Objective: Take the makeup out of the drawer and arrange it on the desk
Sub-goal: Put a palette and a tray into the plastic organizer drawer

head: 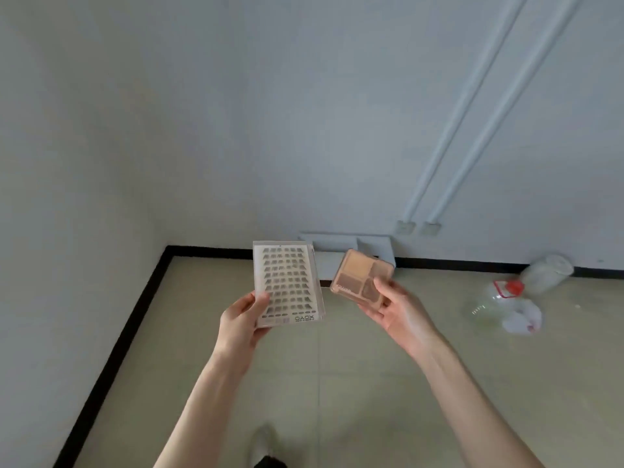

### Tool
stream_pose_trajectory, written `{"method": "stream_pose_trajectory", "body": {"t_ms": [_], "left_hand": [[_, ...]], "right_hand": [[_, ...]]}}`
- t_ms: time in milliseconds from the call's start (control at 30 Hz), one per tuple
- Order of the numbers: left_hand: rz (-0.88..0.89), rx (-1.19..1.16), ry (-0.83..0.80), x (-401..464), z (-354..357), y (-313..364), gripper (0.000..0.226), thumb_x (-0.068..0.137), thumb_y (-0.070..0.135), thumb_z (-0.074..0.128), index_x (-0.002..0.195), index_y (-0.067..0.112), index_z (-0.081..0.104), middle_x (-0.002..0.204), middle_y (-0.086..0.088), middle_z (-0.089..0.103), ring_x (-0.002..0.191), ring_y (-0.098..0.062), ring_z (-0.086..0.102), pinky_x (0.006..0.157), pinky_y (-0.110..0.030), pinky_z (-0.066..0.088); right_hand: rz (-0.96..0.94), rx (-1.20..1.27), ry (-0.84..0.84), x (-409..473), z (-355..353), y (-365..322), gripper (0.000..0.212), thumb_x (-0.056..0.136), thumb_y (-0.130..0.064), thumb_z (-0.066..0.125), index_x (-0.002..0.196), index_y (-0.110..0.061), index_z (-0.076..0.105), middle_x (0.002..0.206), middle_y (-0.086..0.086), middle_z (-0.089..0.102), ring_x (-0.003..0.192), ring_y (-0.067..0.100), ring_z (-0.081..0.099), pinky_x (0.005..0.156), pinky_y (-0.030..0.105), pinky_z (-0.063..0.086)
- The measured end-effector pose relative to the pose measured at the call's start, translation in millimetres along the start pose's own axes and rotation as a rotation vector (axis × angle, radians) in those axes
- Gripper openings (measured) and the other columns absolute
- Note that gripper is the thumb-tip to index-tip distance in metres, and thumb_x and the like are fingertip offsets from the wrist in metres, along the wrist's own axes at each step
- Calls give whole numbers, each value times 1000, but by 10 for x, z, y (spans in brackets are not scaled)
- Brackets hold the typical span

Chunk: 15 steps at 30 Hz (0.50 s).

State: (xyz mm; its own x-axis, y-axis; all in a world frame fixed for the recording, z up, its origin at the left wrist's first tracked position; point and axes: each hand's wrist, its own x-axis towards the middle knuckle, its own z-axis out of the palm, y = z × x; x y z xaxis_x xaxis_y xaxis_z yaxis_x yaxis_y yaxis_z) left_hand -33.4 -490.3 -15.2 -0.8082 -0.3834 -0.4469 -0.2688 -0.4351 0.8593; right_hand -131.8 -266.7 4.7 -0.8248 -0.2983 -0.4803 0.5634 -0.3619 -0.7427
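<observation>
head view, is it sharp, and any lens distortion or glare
Head view: soft overall, small print on the lash tray in the left hand is blurred; wide-angle bending slants the wall pipes; flat light, no strong glare on the palette in the right hand.

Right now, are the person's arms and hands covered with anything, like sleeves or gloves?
No. Both forearms are bare as far as the picture shows, with no sleeves in view. The left hand and right hand wear no gloves, and I see no rings, watch or bracelets.
</observation>
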Motion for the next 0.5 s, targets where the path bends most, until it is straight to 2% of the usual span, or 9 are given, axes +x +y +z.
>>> {"method": "stream_pose_trajectory", "body": {"t_ms": [100,200,267,400,500], "left_hand": [[-58,46,-151,274,693,-75,13,87,17,60,96,10,67,82,0,73,73,-10,68,61,-21,53],[-141,104,-308,492,1390,-223,14,87,17,60,98,11,67,87,-3,73,77,-13,69,66,-24,52],[-180,165,-411,658,1901,-308,17,86,18,61,100,12,67,89,-4,73,80,-15,68,69,-27,50],[-189,294,-611,1003,3009,-402,24,86,19,61,108,9,65,96,-8,72,82,-18,67,67,-28,51],[-218,359,-723,1165,3851,-480,24,87,18,60,108,9,65,96,-9,71,81,-19,67,66,-30,52]], "right_hand": [[-100,54,179,-62,-623,-325,15,89,-14,58,101,-7,64,90,8,73,80,18,70,74,30,52],[-173,152,318,-191,-1217,-589,16,90,-14,57,99,-5,66,92,10,72,78,16,70,66,25,54],[-224,230,405,-261,-1601,-782,16,90,-10,54,97,-4,67,89,10,72,69,13,68,59,23,54],[-327,356,556,-359,-2299,-1190,18,90,-10,53,89,-5,70,84,9,73,70,13,69,66,25,52],[-381,481,688,-446,-2734,-1463,15,90,-10,54,89,-4,68,73,6,72,58,10,66,64,25,54]]}}
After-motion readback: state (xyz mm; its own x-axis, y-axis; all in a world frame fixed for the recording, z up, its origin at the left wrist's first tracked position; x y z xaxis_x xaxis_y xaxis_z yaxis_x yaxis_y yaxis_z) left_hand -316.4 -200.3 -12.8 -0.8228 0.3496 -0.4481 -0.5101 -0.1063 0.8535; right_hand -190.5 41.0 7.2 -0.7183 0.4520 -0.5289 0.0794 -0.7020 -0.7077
